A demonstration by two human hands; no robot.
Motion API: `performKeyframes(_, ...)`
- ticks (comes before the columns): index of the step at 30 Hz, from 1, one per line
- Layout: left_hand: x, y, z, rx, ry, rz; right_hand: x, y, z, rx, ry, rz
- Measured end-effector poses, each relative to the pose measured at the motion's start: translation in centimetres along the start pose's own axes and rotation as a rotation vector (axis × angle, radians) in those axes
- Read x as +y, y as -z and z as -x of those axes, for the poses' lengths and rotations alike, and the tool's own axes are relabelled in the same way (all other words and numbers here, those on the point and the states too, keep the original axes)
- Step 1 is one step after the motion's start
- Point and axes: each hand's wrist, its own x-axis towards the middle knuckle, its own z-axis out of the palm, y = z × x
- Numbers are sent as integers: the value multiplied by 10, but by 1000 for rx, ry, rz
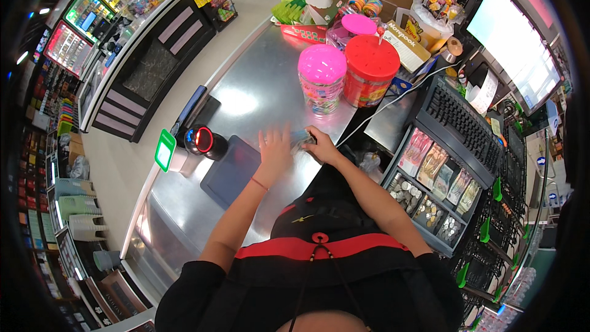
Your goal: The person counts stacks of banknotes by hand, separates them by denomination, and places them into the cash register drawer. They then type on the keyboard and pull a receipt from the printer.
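Observation:
My right hand (pixel 324 147) grips a small bluish sheaf (pixel 302 138), apparently banknotes, blurred by motion. Right beside it is my left hand (pixel 276 150), blurred too, with fingers stretched out and apart; whether it touches the sheaf is hard to tell. Both hands are over a shiny metal counter (pixel 258 78). A dark flat pad (pixel 233 170) lies left of my left hand. To the right, a cash drawer (pixel 392 173) is pulled out, with banknotes (pixel 433 163) sorted in its upper slots and coins (pixel 427 212) in the lower ones.
A round black scanner (pixel 203 140) and a green-framed payment display (pixel 165 151) stand at the counter's left edge. Candy jars with a pink lid (pixel 322 64) and a red lid (pixel 372 54) stand ahead. A white cable (pixel 392 99) runs near a keyboard (pixel 461 120) and monitor (pixel 511 46).

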Motion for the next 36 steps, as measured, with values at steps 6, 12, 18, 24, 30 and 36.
performKeyframes(6,-7,-25,-3,-112,41,-65,-12,-11,3,268,206,167)
performKeyframes(12,-8,-37,1,-35,71,-25,-28,-21,13,449,173,259)
performKeyframes(18,-11,-43,0,-29,86,-22,-34,-28,18,475,199,272)
performKeyframes(24,-8,-43,0,46,82,-66,-22,-30,13,557,288,263)
performKeyframes(30,-7,-42,0,-31,100,-51,-7,-25,8,570,270,273)
performKeyframes(36,-8,-41,5,6,41,-80,-6,-9,4,466,196,215)
